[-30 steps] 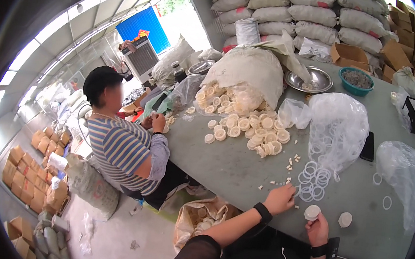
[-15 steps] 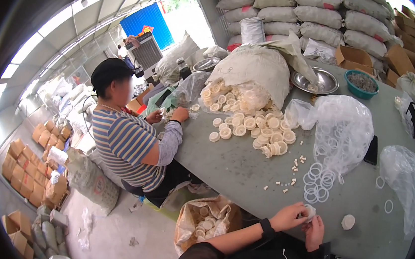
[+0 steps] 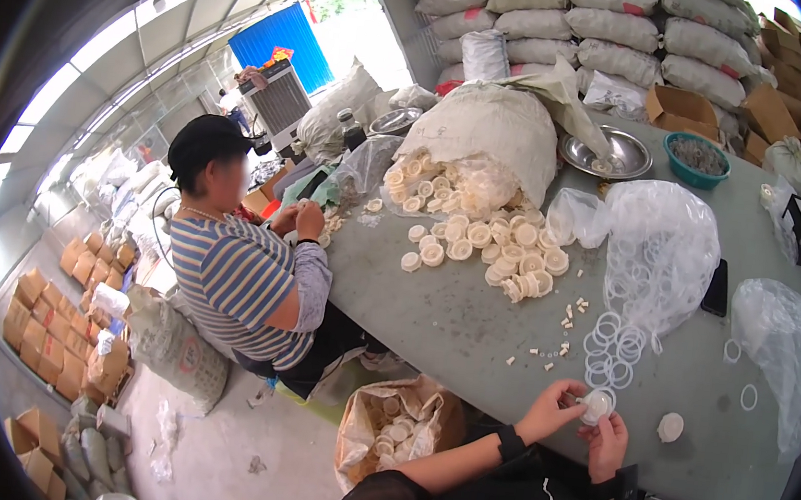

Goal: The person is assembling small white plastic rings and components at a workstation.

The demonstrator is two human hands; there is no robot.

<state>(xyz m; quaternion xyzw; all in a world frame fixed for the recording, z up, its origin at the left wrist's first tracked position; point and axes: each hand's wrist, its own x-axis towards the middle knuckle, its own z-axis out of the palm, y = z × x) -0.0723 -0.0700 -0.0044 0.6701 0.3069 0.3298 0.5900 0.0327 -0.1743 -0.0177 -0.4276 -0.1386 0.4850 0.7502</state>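
My left hand [image 3: 554,409] and my right hand [image 3: 608,442] meet at the near edge of the grey-green table [image 3: 451,322], both pinching one small white round cap [image 3: 597,405]. Just beyond my fingers lies a loose cluster of clear plastic rings [image 3: 610,352]. A second white cap [image 3: 670,427] rests on the table to the right of my right hand. Small white bits [image 3: 550,346] are scattered ahead of my left hand.
A heap of white caps [image 3: 479,234] spills from a big sack [image 3: 494,134]. Clear bags of rings [image 3: 661,251] [image 3: 778,335] lie to the right. A person in a striped shirt [image 3: 243,283] sits at the table's left. An open sack of caps [image 3: 397,433] stands on the floor.
My hands have drawn together near the table's edge, both now on the cap. The view has shifted a little, and the seated person has lifted their hands toward the table.
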